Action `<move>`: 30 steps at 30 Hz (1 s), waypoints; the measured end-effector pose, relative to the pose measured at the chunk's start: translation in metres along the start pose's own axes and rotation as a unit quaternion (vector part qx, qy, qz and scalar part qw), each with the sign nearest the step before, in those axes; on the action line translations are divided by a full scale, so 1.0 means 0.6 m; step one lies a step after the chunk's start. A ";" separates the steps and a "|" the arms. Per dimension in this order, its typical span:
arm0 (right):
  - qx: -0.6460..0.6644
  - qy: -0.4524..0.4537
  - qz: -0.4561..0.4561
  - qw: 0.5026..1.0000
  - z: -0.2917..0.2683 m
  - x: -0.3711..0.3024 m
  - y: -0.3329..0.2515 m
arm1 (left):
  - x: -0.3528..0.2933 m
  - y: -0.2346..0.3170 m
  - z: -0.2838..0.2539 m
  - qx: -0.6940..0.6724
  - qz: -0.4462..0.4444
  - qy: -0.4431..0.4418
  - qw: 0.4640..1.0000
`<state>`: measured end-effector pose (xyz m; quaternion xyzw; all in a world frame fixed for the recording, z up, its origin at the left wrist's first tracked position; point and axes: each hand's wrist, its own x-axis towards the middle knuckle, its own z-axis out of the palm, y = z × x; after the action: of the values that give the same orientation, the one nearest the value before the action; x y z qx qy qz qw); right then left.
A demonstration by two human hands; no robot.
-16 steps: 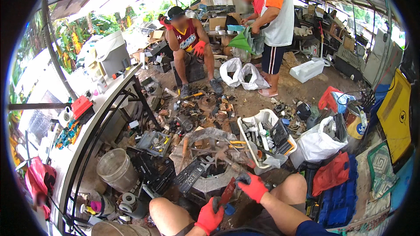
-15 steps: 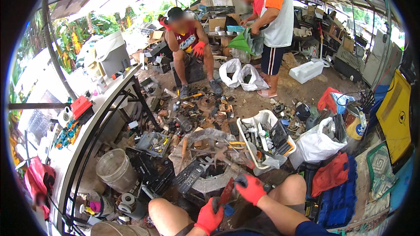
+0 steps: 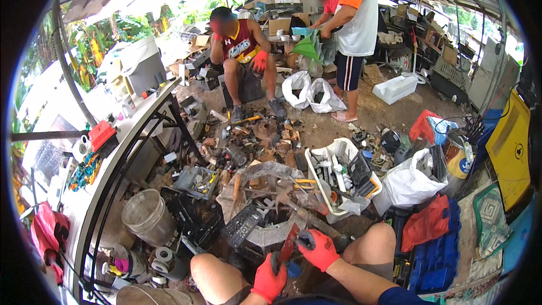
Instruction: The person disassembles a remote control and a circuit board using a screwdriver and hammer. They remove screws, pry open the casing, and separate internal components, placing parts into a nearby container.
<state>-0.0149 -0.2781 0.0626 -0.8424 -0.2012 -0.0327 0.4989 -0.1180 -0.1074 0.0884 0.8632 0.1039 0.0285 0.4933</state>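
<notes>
My left hand (image 3: 269,278), in a red glove with dark fingertips, is closed on the lower end of a thin flat red strip (image 3: 289,243), tilted upward between my knees. Close to the strip's right side is my right hand (image 3: 318,250), gloved alike, with its fingers curled; what they hold, if anything, is hidden. Ahead stands a pale stone block (image 3: 272,239) with a hollow in its middle. A black remote control (image 3: 244,226) leans on its left side. A hammer (image 3: 302,210) lies across its right side, and yellow-handled pliers (image 3: 305,184) rest farther back.
A white bin of scrap parts (image 3: 333,214) and a white sack (image 3: 411,183) stand to the right. On the left are a long table (image 3: 121,135) and a clear bucket (image 3: 148,219). A seated person (image 3: 243,45) and two standing people are beyond scattered debris.
My right hand has come slightly left, closer to the red strip. The seated person's raised hand has moved to the face, and the head has dipped.
</notes>
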 end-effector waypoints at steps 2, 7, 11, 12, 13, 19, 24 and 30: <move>0.005 0.007 0.022 1.000 -0.001 0.001 0.043 | -0.001 0.011 -0.001 0.000 -0.014 -0.014 1.000; -0.008 0.071 0.003 0.997 0.001 0.012 0.078 | -0.007 0.001 0.003 -0.022 0.016 -0.033 0.999; -0.051 0.038 -0.005 0.998 -0.001 -0.004 0.025 | -0.007 -0.003 0.008 -0.013 0.012 -0.011 1.000; -0.035 0.024 0.005 0.999 0.000 -0.006 0.019 | -0.006 -0.005 0.010 -0.012 0.013 -0.005 1.000; -0.018 0.010 0.014 1.000 0.002 -0.008 0.016 | -0.005 -0.006 0.012 -0.009 0.015 0.001 1.000; 0.130 0.038 0.085 0.987 -0.013 0.020 0.075 | -0.004 0.003 0.011 -0.018 0.027 -0.033 0.999; -0.104 0.043 -0.097 0.989 -0.011 0.002 -0.003 | -0.001 0.015 0.006 0.002 0.030 0.015 0.999; 0.012 0.056 0.034 0.998 -0.019 -0.001 0.069 | -0.002 -0.015 0.008 -0.045 0.044 0.022 0.998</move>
<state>0.0017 -0.3053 0.0336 -0.8396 -0.1450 -0.0604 0.5200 -0.1196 -0.1072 0.0784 0.8432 0.0750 0.0737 0.5273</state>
